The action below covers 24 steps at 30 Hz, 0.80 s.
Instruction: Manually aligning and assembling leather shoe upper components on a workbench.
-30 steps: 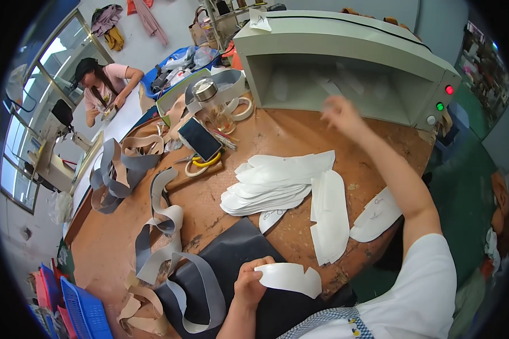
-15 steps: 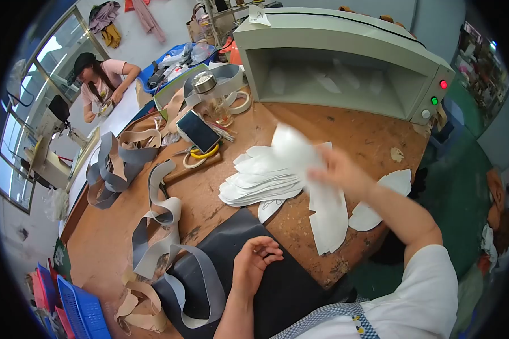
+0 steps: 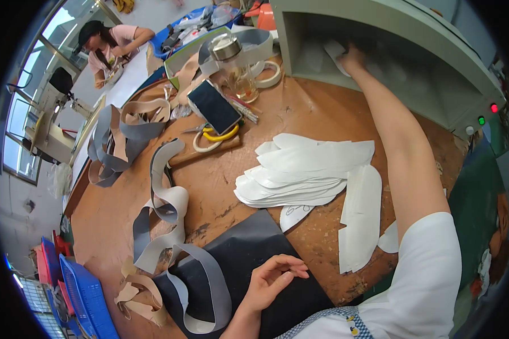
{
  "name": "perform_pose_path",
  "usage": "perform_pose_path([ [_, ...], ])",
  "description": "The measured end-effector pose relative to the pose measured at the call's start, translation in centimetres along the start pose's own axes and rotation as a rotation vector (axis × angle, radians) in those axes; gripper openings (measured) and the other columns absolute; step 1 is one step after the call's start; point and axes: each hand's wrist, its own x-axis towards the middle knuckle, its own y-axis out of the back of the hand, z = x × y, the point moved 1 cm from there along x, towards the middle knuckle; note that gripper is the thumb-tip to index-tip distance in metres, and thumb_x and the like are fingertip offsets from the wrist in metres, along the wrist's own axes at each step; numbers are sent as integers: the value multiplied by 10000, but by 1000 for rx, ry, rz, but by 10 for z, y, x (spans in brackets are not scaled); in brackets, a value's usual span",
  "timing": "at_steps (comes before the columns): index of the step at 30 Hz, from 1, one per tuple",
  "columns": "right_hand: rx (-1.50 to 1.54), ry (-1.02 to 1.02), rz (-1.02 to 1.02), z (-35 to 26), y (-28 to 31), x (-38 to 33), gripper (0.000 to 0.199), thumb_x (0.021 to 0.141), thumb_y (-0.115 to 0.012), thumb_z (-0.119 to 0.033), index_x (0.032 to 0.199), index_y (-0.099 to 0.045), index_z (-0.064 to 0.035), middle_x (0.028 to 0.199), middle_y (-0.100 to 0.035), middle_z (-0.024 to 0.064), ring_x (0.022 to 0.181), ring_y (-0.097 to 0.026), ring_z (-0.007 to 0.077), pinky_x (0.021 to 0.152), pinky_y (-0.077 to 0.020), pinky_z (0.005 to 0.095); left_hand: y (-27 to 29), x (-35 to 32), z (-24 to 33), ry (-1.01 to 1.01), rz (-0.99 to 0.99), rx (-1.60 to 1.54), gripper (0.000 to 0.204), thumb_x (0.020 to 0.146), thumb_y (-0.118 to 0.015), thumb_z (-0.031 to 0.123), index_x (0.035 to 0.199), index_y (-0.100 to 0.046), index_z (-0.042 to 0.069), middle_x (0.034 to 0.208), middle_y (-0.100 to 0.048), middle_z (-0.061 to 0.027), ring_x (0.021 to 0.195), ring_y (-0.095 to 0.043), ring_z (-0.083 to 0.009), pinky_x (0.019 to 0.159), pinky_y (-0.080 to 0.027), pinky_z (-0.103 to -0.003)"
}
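My right hand (image 3: 353, 61) reaches deep into the pale grey box-shaped machine (image 3: 469, 116), its fingers on one end of a white cut-out piece (image 3: 336, 56). Haze and shadow inside partly obscure those fingers. Below the machine, a fanned pile of white cut-out pieces (image 3: 291, 183) lies on the brown table. One notched white piece (image 3: 359, 226) lies lengthwise at the pile's right. Over the black sheet (image 3: 243, 248) my left hand (image 3: 274, 279) rests palm inward, fingers loosely bent and apart, with nothing in it.
Grey and beige strips (image 3: 206, 282) curl along the table's left side. Beyond them are scissors (image 3: 212, 137), a phone (image 3: 215, 107), a lidded glass jar (image 3: 232, 62) and tape (image 3: 268, 74). Blue baskets (image 3: 85, 294) stand at lower left. Another person (image 3: 110, 51) sits at far left.
My right hand has moved from above the white pile up into the machine, leaving a white piece on the pile. My left hand has shifted slightly right. The view has swung and tilted down.
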Motion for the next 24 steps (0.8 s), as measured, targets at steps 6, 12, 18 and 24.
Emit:
perform_pose_path([
  [6, -690, 203, 9, -43, 10, -41, 331, 798, -693, -175, 1119, -697, -96, 1271, -565, 141, 1233, -480, 342, 949, -511, 450, 0, -3, 1, -16, -65, -57, 266, 981, -575, 34, 1228, -578, -63, 1152, -655, -166, 1043, -667, -256, 941, -517, -381],
  [12, -107, 510, -212, -56, 53, -100, 152, 842, -619, -136, 964, -685, -74, 1144, -617, 147, 1102, -575, 357, 882, -510, 477, -5, 4, -6, -25, -6, 12, 263, 965, -607, 96, 1167, -593, -73, 1088, -665, -187, 960, -686, -281, 883, -557, -426],
  [18, -43, 608, -453, -71, 165, -231, 142, 893, -633, -163, 925, -663, -28, 905, -646, 137, 879, -628, 343, 770, -498, 429, -5, 1, 2, -48, 21, 78, 227, 976, -582, 67, 1163, -597, -61, 1078, -669, -154, 954, -676, -231, 889, -547, -355],
  [24, -227, 77, -416, -27, 241, -316, 244, 920, -650, -242, 927, -622, 0, 872, -670, 148, 829, -660, 298, 738, -505, 415, -13, 4, 1, -90, -2, 166, 215, 983, -577, 68, 1163, -600, -47, 1062, -669, -130, 952, -669, -197, 886, -550, -345],
])
